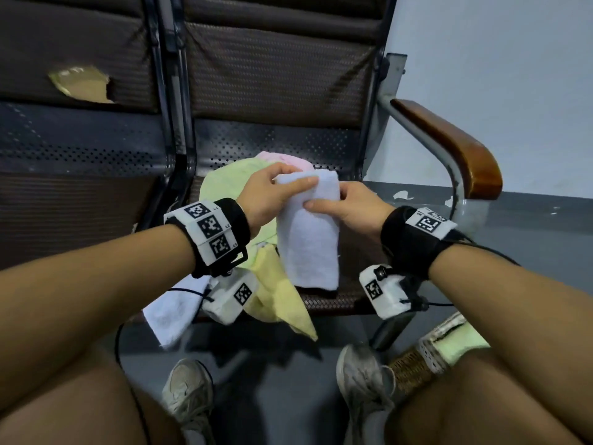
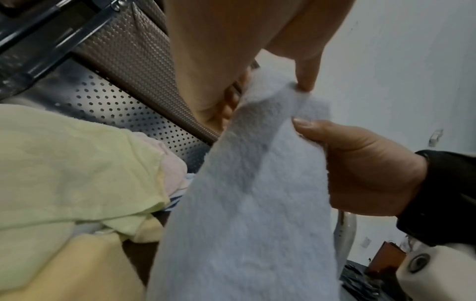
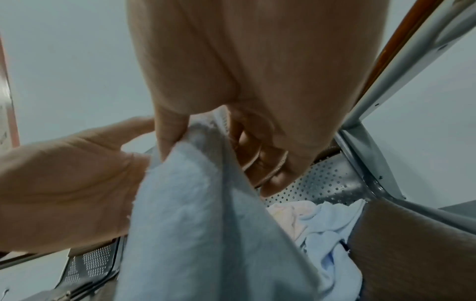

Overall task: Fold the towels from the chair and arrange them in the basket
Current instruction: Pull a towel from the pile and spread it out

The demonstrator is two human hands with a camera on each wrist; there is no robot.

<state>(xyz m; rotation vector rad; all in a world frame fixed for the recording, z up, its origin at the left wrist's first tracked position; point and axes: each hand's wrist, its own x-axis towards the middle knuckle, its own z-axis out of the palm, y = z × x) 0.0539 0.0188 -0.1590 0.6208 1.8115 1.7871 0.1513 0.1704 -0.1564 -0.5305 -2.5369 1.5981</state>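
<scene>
A pale blue towel [image 1: 308, 232] hangs folded lengthwise above the chair seat [image 1: 349, 293]. My left hand [image 1: 272, 194] pinches its top left edge between thumb and fingers. My right hand [image 1: 346, 207] pinches the right edge a little lower. In the left wrist view the towel [image 2: 247, 203] drapes down from both hands. In the right wrist view the towel [image 3: 195, 224] hangs from my thumb and fingers. A heap of towels lies on the seat: a light green one [image 1: 227, 184], a pink one [image 1: 282, 159] and a yellow one [image 1: 279, 297]. The basket [image 1: 414, 367] stands on the floor at lower right.
A white towel [image 1: 173, 313] hangs off the seat's front edge at the left. The chair's wooden armrest [image 1: 455, 146] juts out on the right. A second seat [image 1: 77, 149] adjoins on the left. My shoes [image 1: 362, 377] are on the grey floor under the seat.
</scene>
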